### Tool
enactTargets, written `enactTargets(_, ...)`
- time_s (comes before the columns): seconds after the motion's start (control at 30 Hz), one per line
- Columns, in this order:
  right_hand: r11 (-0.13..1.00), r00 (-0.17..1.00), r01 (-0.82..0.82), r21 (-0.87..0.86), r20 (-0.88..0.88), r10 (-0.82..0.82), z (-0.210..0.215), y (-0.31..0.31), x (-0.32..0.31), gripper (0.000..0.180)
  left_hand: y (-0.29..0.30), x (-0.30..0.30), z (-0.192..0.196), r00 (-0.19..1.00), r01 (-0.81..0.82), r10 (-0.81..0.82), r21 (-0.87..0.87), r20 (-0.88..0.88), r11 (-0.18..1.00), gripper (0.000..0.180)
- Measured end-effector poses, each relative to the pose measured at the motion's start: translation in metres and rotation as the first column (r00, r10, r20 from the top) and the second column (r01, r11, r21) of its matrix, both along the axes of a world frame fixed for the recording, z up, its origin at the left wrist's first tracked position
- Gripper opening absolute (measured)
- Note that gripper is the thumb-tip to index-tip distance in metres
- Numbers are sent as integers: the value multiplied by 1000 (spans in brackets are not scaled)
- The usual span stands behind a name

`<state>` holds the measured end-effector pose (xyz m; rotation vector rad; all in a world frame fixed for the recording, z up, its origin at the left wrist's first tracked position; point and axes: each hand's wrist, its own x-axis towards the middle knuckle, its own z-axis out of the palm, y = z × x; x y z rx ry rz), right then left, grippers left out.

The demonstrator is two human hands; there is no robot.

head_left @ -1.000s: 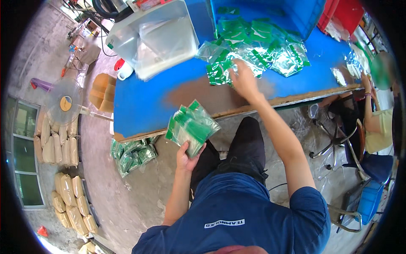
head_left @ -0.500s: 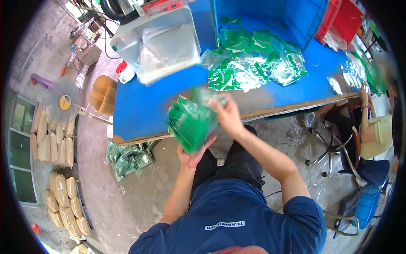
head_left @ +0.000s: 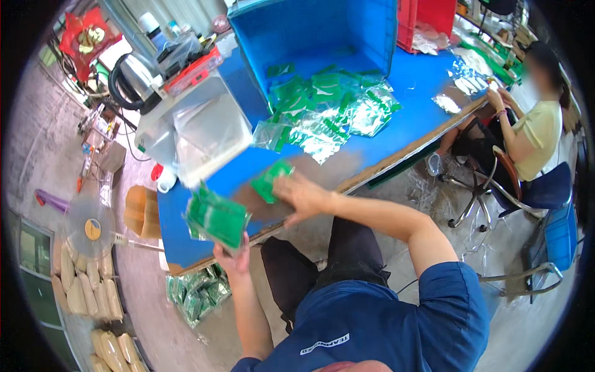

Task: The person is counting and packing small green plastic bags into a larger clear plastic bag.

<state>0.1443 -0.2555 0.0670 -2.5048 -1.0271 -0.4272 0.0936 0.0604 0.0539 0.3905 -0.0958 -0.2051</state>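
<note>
A thick stack of flat green packets (head_left: 217, 218) is gripped from below by my left hand (head_left: 235, 257), just over the table's near left edge. To its right, my right hand (head_left: 305, 196) pinches the corner of a single green packet (head_left: 269, 182) above the worn brown patch of the blue table (head_left: 204, 170). The fingertips are partly blurred. Beyond that hand, a loose heap of green and clear packets (head_left: 331, 115) spills from a blue crate (head_left: 316, 37) lying on its side.
A translucent bin (head_left: 149, 133) with clear plastic sheets stands at left, beside a kettle (head_left: 133, 80) and a white mug (head_left: 166, 181). More green packets (head_left: 195, 294) lie on the floor. A co-worker (head_left: 533, 133) sits at the far right near a red crate (head_left: 424, 25).
My view has turned, so the table sits differently. The left hand's stack has moved left, away from my right hand, which now has one packet apart from the stack.
</note>
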Motion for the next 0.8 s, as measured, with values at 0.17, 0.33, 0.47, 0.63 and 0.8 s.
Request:
enactTargets(0.17,903,999,-8,429,-27,22,0,27,-20,27,4,-26,-13,997,71,-70,-168,12,983,51)
enactTargets(0.33,439,853,521,732,-434,-290,40,-41,78,20,6,-25,-10,988,14,-7,43,-155,999,47)
enactTargets(0.47,341,499,686,643,-76,-863,18,-120,98,49,-24,-2,0,969,48,52,391,-242,919,47)
enactTargets(0.63,473,797,567,675,-595,-106,49,-31,60,97,-50,22,44,998,-41,63,613,-15,789,59)
enactTargets(0.8,782,851,119,612,-469,237,77,8,8,127,-93,66,39,908,-396,58,806,414,441,70)
